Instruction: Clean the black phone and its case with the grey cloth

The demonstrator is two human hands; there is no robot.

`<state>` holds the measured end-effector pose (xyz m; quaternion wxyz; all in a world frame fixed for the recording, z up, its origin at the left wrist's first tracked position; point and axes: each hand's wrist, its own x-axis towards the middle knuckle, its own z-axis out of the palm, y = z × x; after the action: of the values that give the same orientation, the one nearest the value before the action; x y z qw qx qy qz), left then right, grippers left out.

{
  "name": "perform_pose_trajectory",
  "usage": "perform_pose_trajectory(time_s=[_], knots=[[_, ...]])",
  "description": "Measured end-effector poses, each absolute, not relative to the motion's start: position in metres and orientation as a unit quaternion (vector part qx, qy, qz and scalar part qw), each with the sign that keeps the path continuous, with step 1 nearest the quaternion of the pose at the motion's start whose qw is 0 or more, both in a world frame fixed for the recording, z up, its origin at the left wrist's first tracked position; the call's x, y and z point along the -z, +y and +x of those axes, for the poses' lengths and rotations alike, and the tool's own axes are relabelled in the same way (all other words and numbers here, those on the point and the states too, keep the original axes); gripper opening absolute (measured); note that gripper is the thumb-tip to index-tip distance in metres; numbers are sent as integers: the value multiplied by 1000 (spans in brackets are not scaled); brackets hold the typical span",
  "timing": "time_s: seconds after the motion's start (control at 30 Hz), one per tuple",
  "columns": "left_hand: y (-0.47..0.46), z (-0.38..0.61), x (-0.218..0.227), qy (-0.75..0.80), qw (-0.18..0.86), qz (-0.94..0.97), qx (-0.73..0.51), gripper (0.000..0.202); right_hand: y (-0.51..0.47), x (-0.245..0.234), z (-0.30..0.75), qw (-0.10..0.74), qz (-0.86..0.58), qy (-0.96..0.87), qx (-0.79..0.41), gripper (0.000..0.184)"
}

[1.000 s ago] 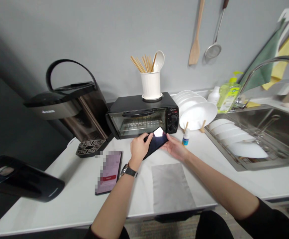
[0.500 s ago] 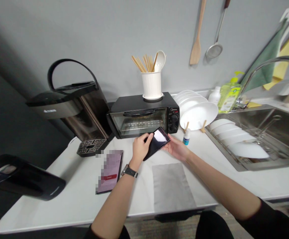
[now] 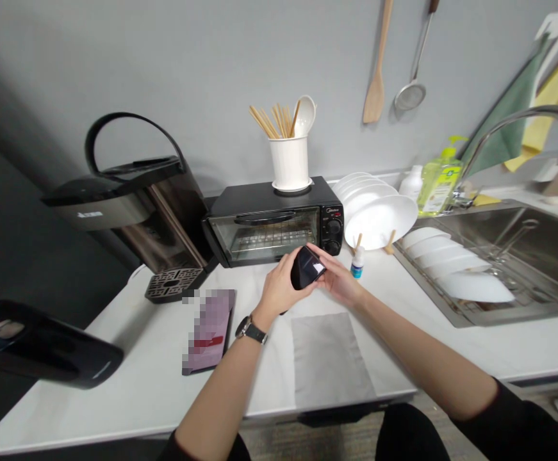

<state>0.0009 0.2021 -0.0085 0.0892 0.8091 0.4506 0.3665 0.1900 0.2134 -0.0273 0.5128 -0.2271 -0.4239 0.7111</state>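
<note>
A black smartphone [image 3: 307,267] with a glossy face is held up between my left hand [image 3: 279,289] and my right hand [image 3: 339,282], just above the white counter in front of a toaster oven [image 3: 271,224]. It looks short, tilted and foreshortened, its lower end hidden behind my left fingers. A wristwatch [image 3: 250,330] sits on my left wrist. Left of my hands, a second phone [image 3: 209,331] lies flat, its pink screen pixelated. A grey cloth mat [image 3: 329,362] lies on the counter beneath my forearms.
A small dropper bottle [image 3: 357,264] stands by my right hand, before a white plate rack [image 3: 372,208]. At right is a steel sink [image 3: 480,262] with white dishes. A black-and-steel water dispenser [image 3: 137,205] stands at left, and a dark glossy object [image 3: 43,346] overhangs the counter's left edge.
The phone has turned from a long slanted view to a short foreshortened one. My hands have drawn closer together, and my left hand has shifted to its lower end.
</note>
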Motion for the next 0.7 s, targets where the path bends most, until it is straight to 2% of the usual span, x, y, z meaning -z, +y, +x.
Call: perform_pose_trajectory(time_s=[0.23, 0.33, 0.4, 0.5, 0.6, 0.7], knots=[[203, 0, 15, 447, 83, 771, -446, 80, 221, 33, 188, 553, -269, -434, -658, 55], [204, -5, 13, 452, 104, 706, -536, 74, 226, 39, 189, 570, -294, -433, -633, 55], [206, -8, 10, 416, 163, 650, -615, 66, 229, 42, 189, 576, -305, -434, -622, 55], [208, -12, 4, 327, 309, 579, -680, 57, 231, 44, 189, 576, -314, -438, -614, 55], [209, -13, -4, 283, 465, 515, -662, 58, 231, 44, 188, 578, -320, -439, -609, 53], [208, -16, -12, 275, 563, 478, -615, 66, 230, 42, 187, 583, -322, -437, -605, 47]])
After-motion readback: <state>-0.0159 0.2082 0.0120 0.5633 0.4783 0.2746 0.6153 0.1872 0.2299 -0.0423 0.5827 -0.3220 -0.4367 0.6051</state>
